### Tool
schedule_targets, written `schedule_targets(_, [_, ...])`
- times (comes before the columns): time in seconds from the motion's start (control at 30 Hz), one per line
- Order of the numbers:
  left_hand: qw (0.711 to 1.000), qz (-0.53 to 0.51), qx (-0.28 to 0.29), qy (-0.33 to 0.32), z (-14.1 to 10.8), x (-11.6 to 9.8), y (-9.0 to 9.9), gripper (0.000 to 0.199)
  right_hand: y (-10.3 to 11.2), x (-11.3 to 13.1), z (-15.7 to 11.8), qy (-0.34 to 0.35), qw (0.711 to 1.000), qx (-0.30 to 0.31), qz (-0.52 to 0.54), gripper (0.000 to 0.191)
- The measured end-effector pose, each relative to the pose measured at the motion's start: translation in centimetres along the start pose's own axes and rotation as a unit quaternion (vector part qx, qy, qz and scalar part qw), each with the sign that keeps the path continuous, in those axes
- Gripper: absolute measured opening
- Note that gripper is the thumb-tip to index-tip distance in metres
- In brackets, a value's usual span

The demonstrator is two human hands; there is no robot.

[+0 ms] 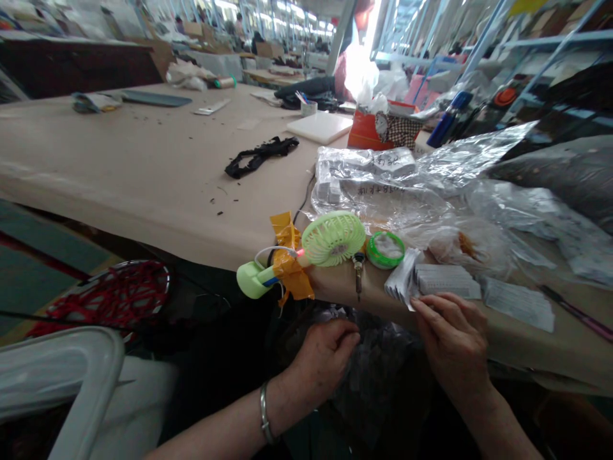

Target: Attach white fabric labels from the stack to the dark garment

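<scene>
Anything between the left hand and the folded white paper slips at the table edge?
Nothing visible stands between the left hand and the folded white paper slips; the right hand has its fingertips at their near corner.

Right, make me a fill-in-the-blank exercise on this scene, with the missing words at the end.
The hand touching the white slips is the person's ____ hand.
The bangle is worn on the ____ wrist.
The fan by the edge of the table is pale ____.
The tangled strips heaped lower than the table, at far left, are ____.

Missing words: right; left; green; red.
</scene>
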State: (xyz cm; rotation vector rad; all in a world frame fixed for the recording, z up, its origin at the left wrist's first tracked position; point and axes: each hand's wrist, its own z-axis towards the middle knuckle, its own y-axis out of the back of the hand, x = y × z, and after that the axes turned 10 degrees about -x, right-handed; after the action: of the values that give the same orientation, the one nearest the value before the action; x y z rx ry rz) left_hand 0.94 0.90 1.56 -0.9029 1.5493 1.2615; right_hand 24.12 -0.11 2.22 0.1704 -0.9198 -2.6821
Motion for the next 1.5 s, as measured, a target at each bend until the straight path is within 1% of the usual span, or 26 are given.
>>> schedule_targets(0.07, [0.998,-0.044,0.024,0.027,0.1,-0.9,-0.7,0.018,0.6,-0.2,0.1,-0.004,1.0,-0.008,0.024,0.014])
schedule_targets(0.1, [0.995,-0.076,0.041,0.054,0.1,-1.4,-1.1,0.016,0.9,-0.1,0.2,-0.01,0.999,-0.013,0.036,0.013])
schedule_targets(0.13, [0.987,-0.118,0.06,0.089,0.1,-1.9,-1.6,0.014,1.4,0.2,0.3,-0.015,0.998,-0.019,0.049,0.012])
schedule_targets(0.17, [0.972,-0.174,0.082,0.136,0.2,-2.4,-2.1,0.014,1.8,0.6,0.3,-0.019,0.998,-0.023,0.063,0.012])
schedule_targets(0.2, [0.946,-0.244,0.106,0.186,0.2,-2.9,-2.7,0.018,2.3,1.3,0.2,-0.019,0.997,-0.021,0.078,0.012])
schedule_targets(0.23, [0.912,-0.316,0.127,0.23,0.3,-3.3,-3.2,0.024,2.8,2.0,0.1,-0.016,0.995,-0.014,0.095,0.012])
schedule_targets(0.27, [0.876,-0.38,0.14,0.262,0.4,-3.7,-3.7,0.03,3.2,2.8,0.0,-0.01,0.994,-0.003,0.112,0.012])
schedule_targets(0.3, [0.845,-0.431,0.143,0.283,0.4,-4.0,-4.1,0.033,3.6,3.5,-0.2,-0.003,0.992,0.007,0.129,0.012])
schedule_targets(0.33, [0.825,-0.464,0.134,0.294,0.5,-4.3,-4.4,0.035,3.9,4.1,-0.3,0.004,0.989,0.015,0.145,0.012])
schedule_targets(0.37, [0.815,-0.481,0.119,0.299,0.6,-4.5,-4.6,0.034,4.1,4.6,-0.5,0.01,0.987,0.022,0.16,0.013])
schedule_targets(0.43, [0.817,-0.481,0.089,0.305,0.7,-4.7,-4.9,0.028,4.2,4.5,-0.5,0.015,0.984,0.028,0.174,0.015])
schedule_targets(0.5, [0.827,-0.455,0.09,0.317,0.6,-4.8,-4.9,0.022,3.8,3.2,-0.5,-0.003,0.989,0.027,0.145,0.021])
schedule_targets(0.57, [0.84,-0.418,0.103,0.331,0.5,-4.7,-4.8,0.018,3.2,1.3,-0.3,-0.036,0.997,0.024,0.067,0.032])
schedule_targets(0.63, [0.853,-0.381,0.107,0.341,0.3,-4.4,-4.7,0.018,2.4,-0.6,-0.3,-0.057,0.997,0.04,-0.024,0.039])
schedule_targets(0.7, [0.862,-0.361,0.106,0.34,0.1,-4.1,-4.7,0.018,1.9,-1.8,-0.6,-0.054,0.994,0.066,-0.074,0.037])
schedule_targets(0.73, [0.865,-0.355,0.106,0.339,0.0,-3.9,-4.8,0.018,1.7,-2.2,-0.8,-0.05,0.993,0.072,-0.081,0.034])
schedule_targets(0.8, [0.868,-0.35,0.109,0.336,-0.1,-3.6,-4.9,0.019,1.6,-2.5,-1.1,-0.048,0.995,0.061,-0.066,0.026])
schedule_targets(0.9, [0.866,-0.348,0.112,0.343,0.0,-3.5,-5.0,0.022,1.7,-2.6,-1.3,-0.068,0.997,0.028,-0.006,0.016])
schedule_targets(1.0, [0.861,-0.345,0.117,0.356,0.3,-3.9,-5.0,0.023,1.9,-2.9,-1.1,-0.098,0.994,0.015,0.051,0.014])
schedule_targets(1.07, [0.859,-0.344,0.126,0.358,0.5,-4.2,-4.9,0.021,1.9,-2.9,-0.8,-0.104,0.993,0.018,0.049,0.015])
schedule_targets(1.17, [0.858,-0.345,0.138,0.355,0.7,-4.6,-5.0,0.02,1.9,-2.9,-0.3,-0.09,0.995,0.05,0.003,0.026])
schedule_targets(1.23, [0.856,-0.348,0.144,0.355,0.6,-4.6,-5.0,0.02,1.8,-2.8,0.0,-0.081,0.995,0.064,0.003,0.024])
schedule_targets(1.3, [0.854,-0.347,0.151,0.357,0.5,-4.6,-5.1,0.02,1.7,-2.9,0.2,-0.084,0.994,0.06,0.025,0.021])
schedule_targets(1.4, [0.853,-0.345,0.155,0.36,0.4,-4.5,-5.1,0.02,1.6,-3.1,0.3,-0.101,0.993,0.05,0.031,0.023])
schedule_targets(1.5, [0.848,-0.355,0.157,0.361,0.5,-4.6,-4.9,0.021,2.0,-2.7,0.1,-0.106,0.993,0.009,0.048,0.018])
